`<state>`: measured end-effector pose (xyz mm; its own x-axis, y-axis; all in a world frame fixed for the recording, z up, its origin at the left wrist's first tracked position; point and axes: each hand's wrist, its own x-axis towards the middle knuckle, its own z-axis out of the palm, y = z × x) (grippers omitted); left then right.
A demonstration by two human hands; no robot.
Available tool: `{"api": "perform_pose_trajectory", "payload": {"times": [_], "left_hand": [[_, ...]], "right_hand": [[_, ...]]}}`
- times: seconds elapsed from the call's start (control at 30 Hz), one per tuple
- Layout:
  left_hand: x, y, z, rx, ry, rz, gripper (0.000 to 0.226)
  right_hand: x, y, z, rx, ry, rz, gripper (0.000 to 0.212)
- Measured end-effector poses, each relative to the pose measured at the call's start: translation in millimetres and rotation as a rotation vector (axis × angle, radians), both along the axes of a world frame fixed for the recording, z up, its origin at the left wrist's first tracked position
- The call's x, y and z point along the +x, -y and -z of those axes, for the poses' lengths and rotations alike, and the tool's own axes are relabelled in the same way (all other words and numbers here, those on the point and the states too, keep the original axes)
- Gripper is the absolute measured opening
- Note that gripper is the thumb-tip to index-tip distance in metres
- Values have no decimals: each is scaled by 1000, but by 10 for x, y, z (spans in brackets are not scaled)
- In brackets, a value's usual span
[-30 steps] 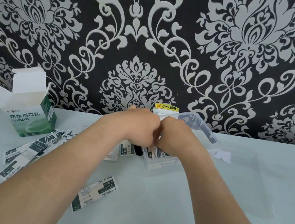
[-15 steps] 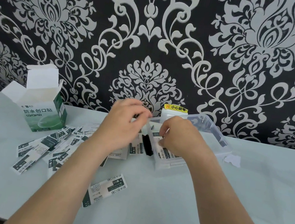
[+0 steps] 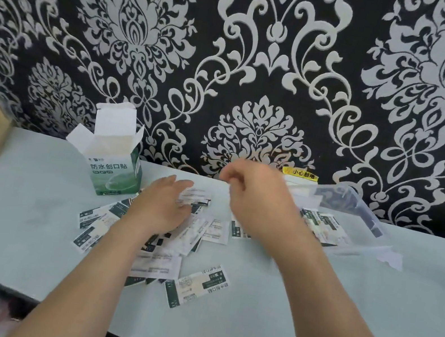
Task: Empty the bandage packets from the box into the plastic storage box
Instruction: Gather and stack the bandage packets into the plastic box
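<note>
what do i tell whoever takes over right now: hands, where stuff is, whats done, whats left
Left hand: open, fingers straight, resting on the loose packets piled on the table.
Right hand: raised between the pile and the plastic box, fingers loosely curled. Blur hides whether it holds anything.
Cardboard box: upright at the left, flaps open, inside not visible.
Done: a few stored packets lie in the plastic box.
Left: move the pile, and the single packet nearest the front edge, into the plastic box.

Clear plastic storage box [image 3: 357, 204], cardboard box [image 3: 114, 167]
</note>
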<state>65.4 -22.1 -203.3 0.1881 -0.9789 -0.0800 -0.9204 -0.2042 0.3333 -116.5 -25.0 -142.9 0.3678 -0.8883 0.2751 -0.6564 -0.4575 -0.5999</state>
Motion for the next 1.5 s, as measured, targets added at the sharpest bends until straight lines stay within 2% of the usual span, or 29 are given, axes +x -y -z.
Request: {"api": "perform_pose_trajectory", "payload": {"times": [0.1,0.2,0.27,0.37,0.47,0.57,0.63,0.67,0.7,0.77,0.83,0.9,0.97,1.03,1.1,1.17,1.27,1.37,1.4,1.47,1.5], "left_hand": [[1,114,-11,58,83,13,54],[10,126,7,-22,99,37,28],[26,107,18,-90,108,8,29],[50,88,22,-167,75,-33,20],[86,66,42,-236,61,-23,23],[74,48,2,-389,30,-37,25],[31,28,-105,-509,-89,-84,23],[-1,6,-172,-540,-218,-111,21],[-36,-25,-231,-534,-370,-124,19],[-107,-97,-318,-385,-647,-86,17],[-145,-139,-300,-223,-773,-30,17],[-121,-99,-228,-254,-656,-44,16],[-53,-3,-158,-276,-303,-83,14],[-28,62,-83,-135,-16,-69,35],[-41,126,0,-20,82,-36,49],[-61,178,44,-6,91,-47,49],[-49,230,38,6,26,-91,43],[-70,225,41,-83,-57,-56,16],[-76,219,45,-133,-105,-34,8],[-103,185,-2,-240,-248,-3,17],[-120,158,-61,-302,-365,-12,14]], "right_hand": [[213,-64,215,86,-145,-87,45],[284,-72,355,155,-284,-134,48],[315,-51,439,180,-351,-133,43],[347,-8,546,192,-430,-136,34],[362,16,597,201,-412,-118,31],[394,36,564,166,-293,-32,25],[422,57,499,211,-61,44,30],[443,63,464,308,101,68,37],[460,76,448,425,292,70,43],[494,98,454,623,673,54,29],[499,97,457,674,868,103,17],[486,107,480,631,869,192,23],[459,118,500,593,823,238,26],[452,116,514,588,801,252,28],[448,109,541,620,785,265,32],[445,96,558,700,800,263,36],[431,74,540,768,777,246,32],[423,64,535,812,780,246,30],[418,65,533,833,807,240,29],[402,67,530,880,884,230,23],[395,71,528,899,929,227,20]]}}
